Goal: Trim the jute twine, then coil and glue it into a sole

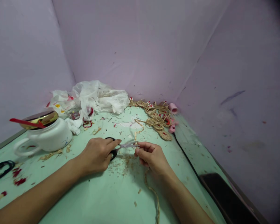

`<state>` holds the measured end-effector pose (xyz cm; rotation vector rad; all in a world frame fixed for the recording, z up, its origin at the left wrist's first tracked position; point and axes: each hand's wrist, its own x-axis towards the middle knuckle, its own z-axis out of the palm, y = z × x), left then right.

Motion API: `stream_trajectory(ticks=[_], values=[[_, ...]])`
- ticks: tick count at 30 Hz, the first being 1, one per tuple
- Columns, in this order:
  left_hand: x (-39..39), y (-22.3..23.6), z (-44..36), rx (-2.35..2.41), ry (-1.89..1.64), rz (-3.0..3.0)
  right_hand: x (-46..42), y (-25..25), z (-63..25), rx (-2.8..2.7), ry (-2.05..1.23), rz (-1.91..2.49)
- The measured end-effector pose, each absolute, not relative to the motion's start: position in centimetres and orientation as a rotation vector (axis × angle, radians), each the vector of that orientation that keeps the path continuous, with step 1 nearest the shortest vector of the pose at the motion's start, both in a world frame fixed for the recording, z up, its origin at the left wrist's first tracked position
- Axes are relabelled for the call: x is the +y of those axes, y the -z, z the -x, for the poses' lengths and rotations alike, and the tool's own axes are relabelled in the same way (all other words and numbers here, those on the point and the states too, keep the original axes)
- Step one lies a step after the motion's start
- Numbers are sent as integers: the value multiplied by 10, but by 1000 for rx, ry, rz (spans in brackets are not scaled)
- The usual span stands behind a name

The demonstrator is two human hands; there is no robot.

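My left hand (100, 154) is closed round the black handles of a pair of scissors (128, 145), whose blades point right and are slightly apart. The blade tips reach the fingertips of my right hand (152, 157). Between thumb and fingers, my right hand pinches a braided straw cord (156, 199). One length of the cord trails from under that hand towards the near edge, and another stretch runs away towards the back. Small straw clippings (124, 163) lie on the green table (102, 199) below the blades.
Woven straw pieces with red and white bits (157, 116) are heaped at the back right, beside a pink glue gun (172, 127) and its black cable. A white mug (51, 135) with a gold lid stands left. White plastic bags (102, 96) lie behind; a dark phone (228, 197) is at right.
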<state>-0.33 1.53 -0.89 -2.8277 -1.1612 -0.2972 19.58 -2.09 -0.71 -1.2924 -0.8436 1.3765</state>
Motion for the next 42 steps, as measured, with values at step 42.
stream_trajectory(ticks=[42], values=[[16,13,0,-1709,740,2838,-20,14,-194,-808,-1424,1204]])
